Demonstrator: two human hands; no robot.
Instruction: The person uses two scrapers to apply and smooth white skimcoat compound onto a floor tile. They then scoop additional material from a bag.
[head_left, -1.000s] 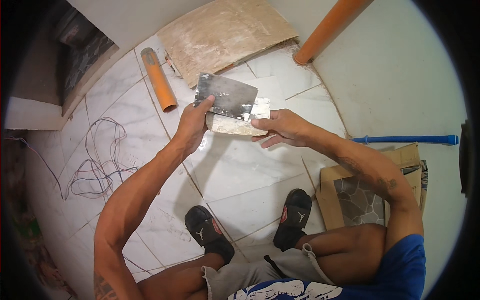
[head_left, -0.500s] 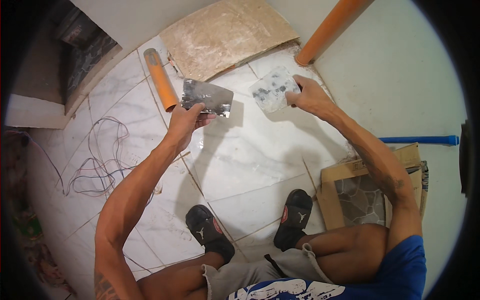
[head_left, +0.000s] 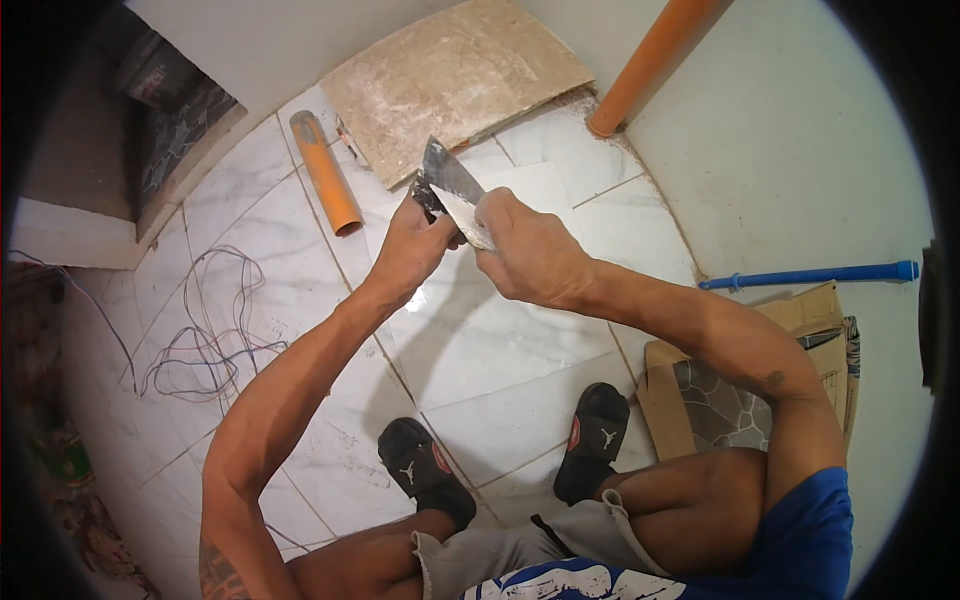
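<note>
Above the floor in front of me, both hands meet, each with a flat thin plate. My left hand (head_left: 412, 248) is closed on a dark grey metal plate (head_left: 448, 172), whose pointed corner sticks up between the hands. My right hand (head_left: 536, 250) grips a white-smeared flat plate (head_left: 460, 216), tilted so that only a narrow strip of it shows. The two plates cross or touch; exactly where they make contact is hidden by the fingers.
An orange pipe piece (head_left: 325, 175) lies on the tiled floor near a dusty board (head_left: 450, 80). A longer orange pipe (head_left: 655, 70) stands in the corner. Loose wires (head_left: 200, 355) lie at left. At right are a blue pipe (head_left: 810, 276) and an opened cardboard box (head_left: 668, 405).
My hands have come together from apart. The right hand has moved left and nearer to me, turning its plate edge-on; the left has shifted slightly right, tilting its plate.
</note>
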